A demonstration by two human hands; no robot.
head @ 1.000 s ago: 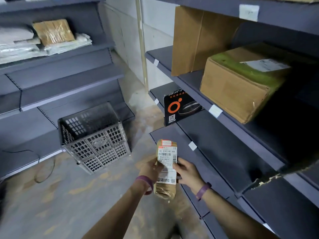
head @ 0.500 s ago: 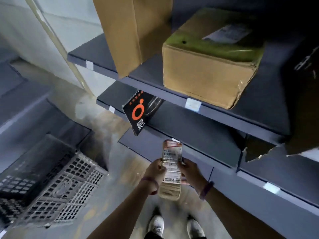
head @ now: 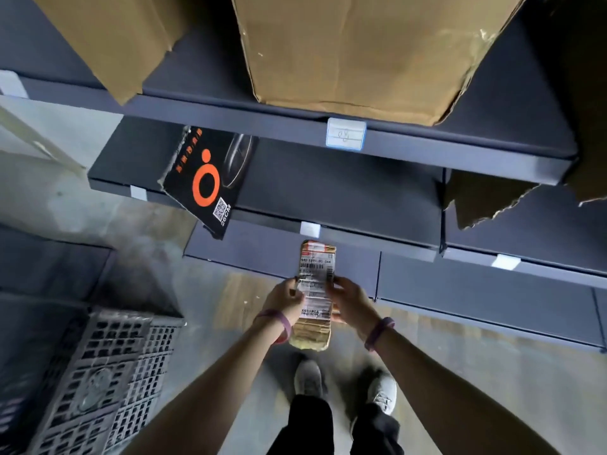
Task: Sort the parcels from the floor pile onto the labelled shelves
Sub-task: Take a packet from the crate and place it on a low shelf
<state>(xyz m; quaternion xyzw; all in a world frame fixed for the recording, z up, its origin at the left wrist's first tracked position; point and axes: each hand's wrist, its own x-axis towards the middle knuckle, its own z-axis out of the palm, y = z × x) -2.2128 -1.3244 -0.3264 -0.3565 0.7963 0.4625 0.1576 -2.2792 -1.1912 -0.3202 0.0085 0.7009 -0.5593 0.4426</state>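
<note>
A small tan parcel [head: 314,290] wrapped in brown tape, with a white shipping label facing up, is held upright in front of me over the lowest shelf [head: 282,251]. My left hand [head: 285,298] grips its left edge and my right hand [head: 351,300] grips its right edge. The dark grey shelves carry small white labels: one [head: 346,134] on the upper shelf edge, another [head: 309,229] on the edge just above the parcel. No floor pile is in view.
A large cardboard box [head: 361,50] and a flat cardboard piece [head: 108,37] sit on the upper shelf. A black box with an orange ring [head: 205,178] overhangs the middle shelf. Torn cardboard [head: 486,198] lies at right. A grey plastic crate [head: 98,379] stands on the floor at left.
My view has tilted down and moved closer to the right-hand shelves. The parcel stays between both hands. My feet have come into view below it.
</note>
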